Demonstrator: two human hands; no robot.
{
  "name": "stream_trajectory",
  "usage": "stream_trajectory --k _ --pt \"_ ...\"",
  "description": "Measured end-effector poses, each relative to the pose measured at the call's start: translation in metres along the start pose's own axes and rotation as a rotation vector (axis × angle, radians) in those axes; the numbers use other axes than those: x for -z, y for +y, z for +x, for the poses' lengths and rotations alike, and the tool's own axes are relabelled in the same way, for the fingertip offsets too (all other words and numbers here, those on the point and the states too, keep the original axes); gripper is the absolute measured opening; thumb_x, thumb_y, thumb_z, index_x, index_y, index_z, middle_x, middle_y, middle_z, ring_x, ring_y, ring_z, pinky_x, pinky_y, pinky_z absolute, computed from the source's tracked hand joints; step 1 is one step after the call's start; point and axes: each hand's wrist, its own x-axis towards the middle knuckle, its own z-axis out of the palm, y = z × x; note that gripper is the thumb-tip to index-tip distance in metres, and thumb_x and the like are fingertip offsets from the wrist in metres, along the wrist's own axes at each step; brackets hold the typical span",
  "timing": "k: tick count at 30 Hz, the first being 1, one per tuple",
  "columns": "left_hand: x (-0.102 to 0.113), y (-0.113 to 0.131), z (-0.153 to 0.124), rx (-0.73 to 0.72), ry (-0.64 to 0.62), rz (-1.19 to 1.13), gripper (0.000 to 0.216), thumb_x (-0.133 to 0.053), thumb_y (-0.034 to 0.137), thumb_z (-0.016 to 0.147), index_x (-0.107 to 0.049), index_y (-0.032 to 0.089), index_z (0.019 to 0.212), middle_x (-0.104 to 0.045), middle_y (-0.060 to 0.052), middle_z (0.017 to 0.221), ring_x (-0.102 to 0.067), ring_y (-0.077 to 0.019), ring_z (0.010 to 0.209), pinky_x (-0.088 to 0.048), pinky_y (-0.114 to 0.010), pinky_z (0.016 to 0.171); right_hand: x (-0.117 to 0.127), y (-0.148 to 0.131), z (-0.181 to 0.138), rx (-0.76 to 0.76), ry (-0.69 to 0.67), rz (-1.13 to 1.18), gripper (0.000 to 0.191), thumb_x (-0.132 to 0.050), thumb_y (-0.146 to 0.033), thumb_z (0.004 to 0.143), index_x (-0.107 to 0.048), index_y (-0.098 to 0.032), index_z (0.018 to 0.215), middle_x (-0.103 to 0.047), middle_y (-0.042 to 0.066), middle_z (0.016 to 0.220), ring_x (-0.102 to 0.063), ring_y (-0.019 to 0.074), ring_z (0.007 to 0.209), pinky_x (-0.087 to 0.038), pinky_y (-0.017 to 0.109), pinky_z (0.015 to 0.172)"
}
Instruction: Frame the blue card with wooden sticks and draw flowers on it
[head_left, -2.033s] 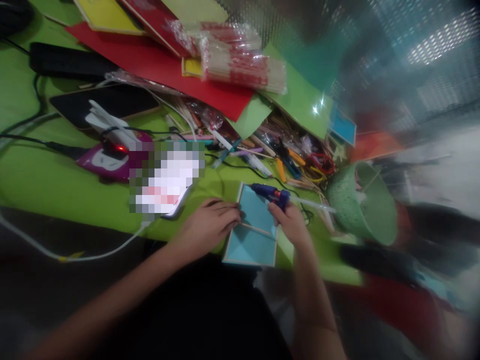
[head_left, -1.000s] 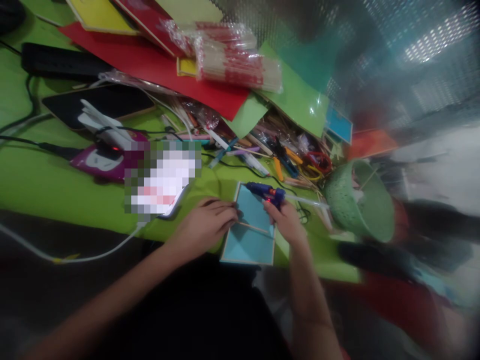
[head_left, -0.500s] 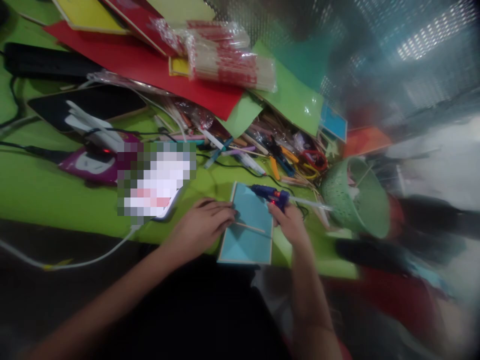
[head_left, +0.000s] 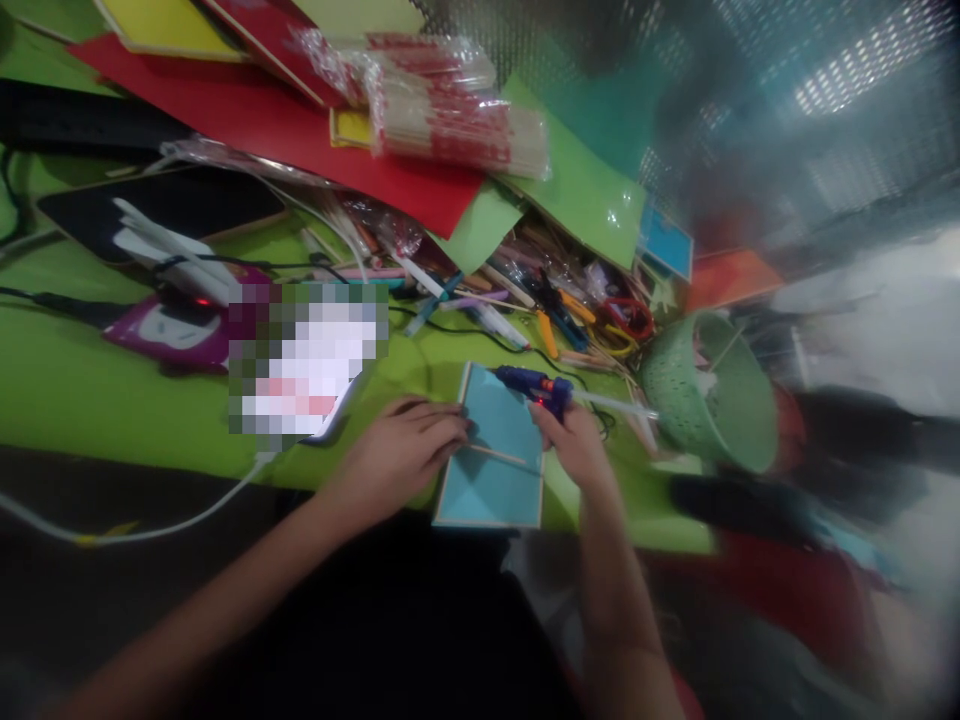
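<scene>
A light blue card (head_left: 495, 485) edged with thin wooden sticks lies at the near edge of the green table (head_left: 90, 390). A thin wooden stick (head_left: 499, 456) crosses its middle. My left hand (head_left: 401, 452) rests at the card's left edge, fingertips pinching the stick's left end. My right hand (head_left: 574, 440) is closed round a blue glue gun (head_left: 534, 385), whose nozzle points left over the card's top edge. A clear glue stick juts from the gun's back.
A green perforated basket (head_left: 709, 400) lies tipped at the right. Behind the card lie pens, pliers and scissors (head_left: 559, 315), coloured paper sheets (head_left: 300, 130), bagged sticks (head_left: 442, 110) and a purple device (head_left: 169, 325) with cables. A blurred phone (head_left: 307, 360) sits left of my hand.
The glue gun has stayed over the card's top edge, shifting slightly. My left hand keeps hold of the stick's end. The view has drifted a little.
</scene>
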Motion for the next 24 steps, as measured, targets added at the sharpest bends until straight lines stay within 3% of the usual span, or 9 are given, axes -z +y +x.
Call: stream_trajectory --k 11,19,24 --pt "-0.002 -0.002 -0.001 -0.001 -0.001 -0.016 0.014 -0.054 0.026 0.107 -0.067 0.026 0.11 -0.08 0.002 0.123 -0.072 -0.022 0.121 -0.046 -0.043 0.106 0.013 0.016 -0.011 -0.036 0.045 -0.014 0.042 -0.06 -0.062 0.088 -0.057 -0.024 0.07 -0.052 -0.003 0.048 -0.052 0.0156 0.046 -0.04 0.029 0.052" --pt "-0.001 -0.003 -0.001 0.017 -0.021 -0.033 0.018 -0.051 0.028 0.108 -0.069 0.026 0.11 -0.08 0.001 0.122 -0.072 -0.022 0.122 -0.046 -0.042 0.106 0.002 0.011 -0.005 0.002 0.024 0.033 0.043 -0.06 -0.064 0.089 -0.057 -0.024 0.072 -0.053 -0.003 0.05 -0.052 0.0156 0.047 -0.041 0.028 0.051" --pt "-0.001 -0.002 0.0 0.025 -0.011 -0.044 0.018 -0.053 0.026 0.105 -0.07 0.026 0.111 -0.08 0.0 0.123 -0.072 -0.0222 0.121 -0.046 -0.043 0.109 0.008 0.017 -0.009 -0.023 0.036 0.0 0.043 -0.059 -0.064 0.089 -0.057 -0.024 0.072 -0.053 -0.003 0.05 -0.051 0.0157 0.047 -0.041 0.029 0.053"
